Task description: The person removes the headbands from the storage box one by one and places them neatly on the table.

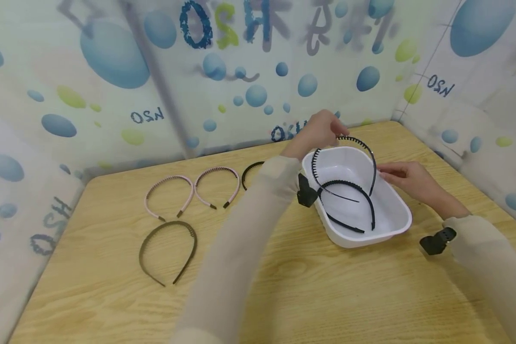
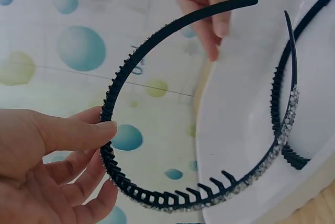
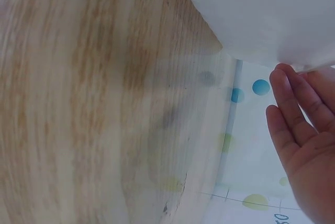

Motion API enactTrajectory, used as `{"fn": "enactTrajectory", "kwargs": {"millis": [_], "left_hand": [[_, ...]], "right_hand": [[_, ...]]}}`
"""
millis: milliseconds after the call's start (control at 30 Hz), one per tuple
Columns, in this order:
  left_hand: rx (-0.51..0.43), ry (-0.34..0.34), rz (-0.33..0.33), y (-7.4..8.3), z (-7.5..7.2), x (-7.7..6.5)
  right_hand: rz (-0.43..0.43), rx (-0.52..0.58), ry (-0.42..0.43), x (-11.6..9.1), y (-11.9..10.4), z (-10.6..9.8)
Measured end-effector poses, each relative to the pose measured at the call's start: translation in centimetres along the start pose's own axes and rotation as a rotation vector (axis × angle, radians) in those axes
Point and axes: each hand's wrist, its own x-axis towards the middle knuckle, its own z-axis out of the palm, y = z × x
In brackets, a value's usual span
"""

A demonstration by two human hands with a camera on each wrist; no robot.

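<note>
My left hand (image 1: 320, 131) pinches a black toothed headband (image 2: 183, 200) between thumb and fingers. Sparkly stones line its outer side in the left wrist view. That headband is held over a white plastic basin (image 1: 393, 217), tilted with its ends downward. Inside the basin lies another black headband (image 1: 371, 210), with teeth along its inner edge. At the basin's right rim is my right hand (image 1: 413, 179), fingers mostly straight and touching the wall. The right wrist view shows its fingertips (image 3: 282, 72) against the basin's outside.
Left on the wooden table (image 1: 327, 296) lie two pink headbands, one (image 1: 154, 185) beside the other (image 1: 204, 173), and an olive-brown headband (image 1: 144, 246) nearer me. A black headband (image 1: 243, 177) is partly hidden by my left sleeve. A patterned curtain (image 1: 241, 124) stands behind.
</note>
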Motion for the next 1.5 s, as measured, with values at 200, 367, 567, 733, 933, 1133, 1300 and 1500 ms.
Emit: {"fn": "enactTrajectory", "kwargs": {"millis": [200, 367, 567, 733, 933, 1133, 1300, 1500], "left_hand": [[-0.036, 0.004, 0.057, 0.0, -1.5, -1.3], [-0.016, 0.019, 0.092, 0.0, -2.7, -2.6], [0.041, 0.028, 0.135, 0.0, -4.2, -4.5], [0.076, 0.021, 0.124, -0.4, -4.9, -5.9], [0.112, 0.010, 0.123, -1.2, -5.1, -7.5], [0.126, -0.003, 0.115, -2.2, -5.6, -9.4], [0.161, -0.024, 0.107, -3.3, -6.1, -10.8], [0.164, -0.061, 0.061, -5.1, -6.5, -12.6]], "right_hand": [[0.037, 0.000, -0.005, 0.0, 0.2, 0.0], [0.036, 0.000, -0.010, 0.1, 0.1, 0.1], [0.024, -0.005, -0.011, 0.3, -0.2, 0.1], [0.006, -0.003, -0.011, 0.2, -0.4, 0.2], [0.017, -0.004, -0.011, 0.2, -0.2, 0.3], [-0.028, -0.006, -0.001, 0.1, -0.1, 0.3], [-0.001, -0.018, 0.011, 0.0, -0.1, 0.3], [0.010, -0.004, 0.011, -0.2, 0.0, 0.3]]}}
